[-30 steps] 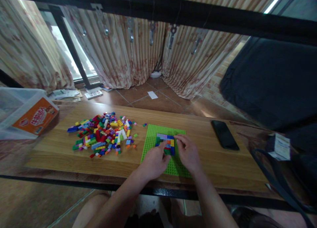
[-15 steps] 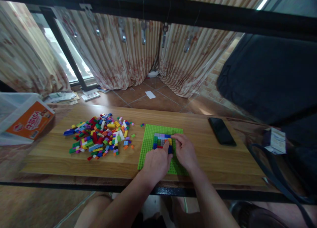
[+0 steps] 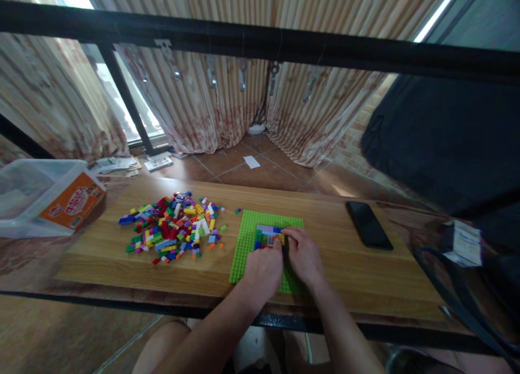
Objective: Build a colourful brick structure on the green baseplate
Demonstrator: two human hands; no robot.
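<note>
Stretches lengthwise as a long dark-edged counter topped with a light-brown wood-grain panel. Carries on that panel a loose heap of small multicoloured plastic bricks left of centre, a flat lime-green studded plastic baseplate near the middle, and a black rectangular smartphone lying flat to the right. Bears at the left end, beside the panel, an open-topped clear plastic box with an orange label.
</note>
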